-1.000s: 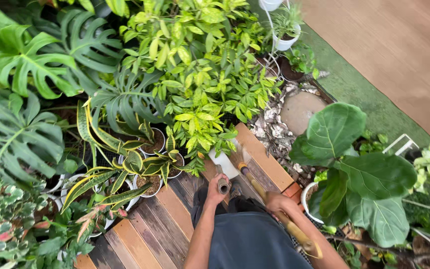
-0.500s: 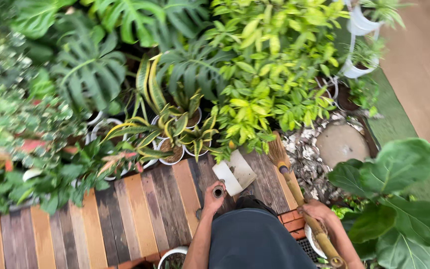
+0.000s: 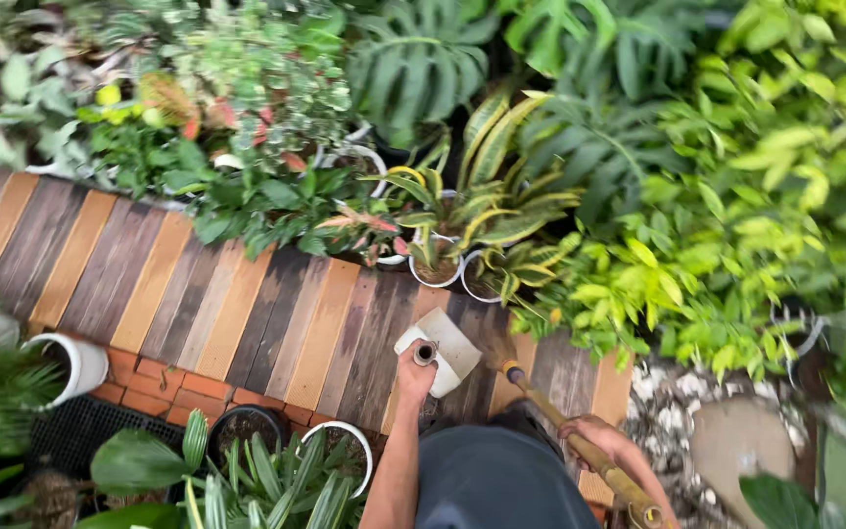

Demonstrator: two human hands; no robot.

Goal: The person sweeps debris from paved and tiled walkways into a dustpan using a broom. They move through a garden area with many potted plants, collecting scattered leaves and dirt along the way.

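My left hand (image 3: pixel 413 374) is closed around the dark upright handle (image 3: pixel 425 353) of a white dustpan (image 3: pixel 452 345) that rests on the wooden plank walkway (image 3: pixel 247 304). Over at the lower right, my right hand (image 3: pixel 594 439) grips a long wooden broom stick (image 3: pixel 550 416). The stick slants from the lower right corner up to a brush head beside the dustpan, at the foot of the yellow-green bush (image 3: pixel 697 264). My dark clothing (image 3: pixel 496 485) fills the bottom centre between my two arms.
Potted striped-leaf plants (image 3: pixel 462 220) in white pots line the walkway's far edge. On the near side sit a brick border (image 3: pixel 154 390), a tipped white pot (image 3: pixel 75 364), a black pot (image 3: pixel 242 426) and a white-rimmed pot (image 3: pixel 345 443). Gravel and a round stepping stone (image 3: pixel 741 443) lie at right.
The view has swung left, so more of the plank walkway and the near pots show. Both hands keep their hold on the dustpan handle and the broom stick.
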